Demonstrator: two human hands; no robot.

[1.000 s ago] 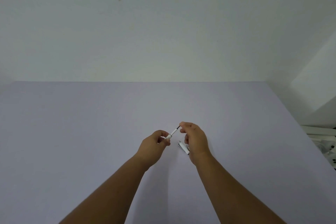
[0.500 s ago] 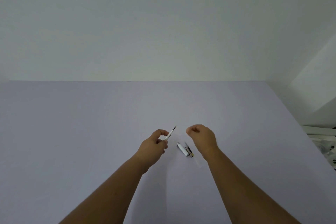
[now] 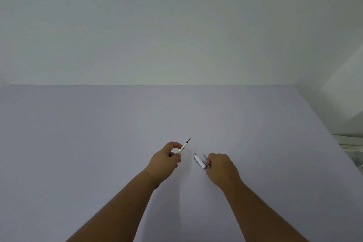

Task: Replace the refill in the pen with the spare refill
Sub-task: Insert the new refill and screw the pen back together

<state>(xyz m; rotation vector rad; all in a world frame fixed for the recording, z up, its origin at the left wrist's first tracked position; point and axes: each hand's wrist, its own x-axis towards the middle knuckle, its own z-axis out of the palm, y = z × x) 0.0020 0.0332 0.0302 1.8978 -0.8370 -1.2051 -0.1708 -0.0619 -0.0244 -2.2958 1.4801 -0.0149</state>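
Note:
My left hand (image 3: 165,161) pinches a thin white pen part with a dark refill tip (image 3: 185,145) sticking out up and to the right, held just above the table. A short white pen barrel piece (image 3: 198,160) lies on the lilac table (image 3: 98,133) between my hands. Right beside it lies a thin dark refill (image 3: 206,160). My right hand (image 3: 222,167) is down on the table with its fingertips closed at the near end of that dark refill; whether it is lifted I cannot tell.
The table ends at a pale wall at the back. Its right edge (image 3: 322,124) runs diagonally, with white clutter (image 3: 351,145) on the floor beyond it.
My right hand let go of the tip of the part in my left hand, swung right and came down onto the pieces lying on the table. My left hand stayed nearly still.

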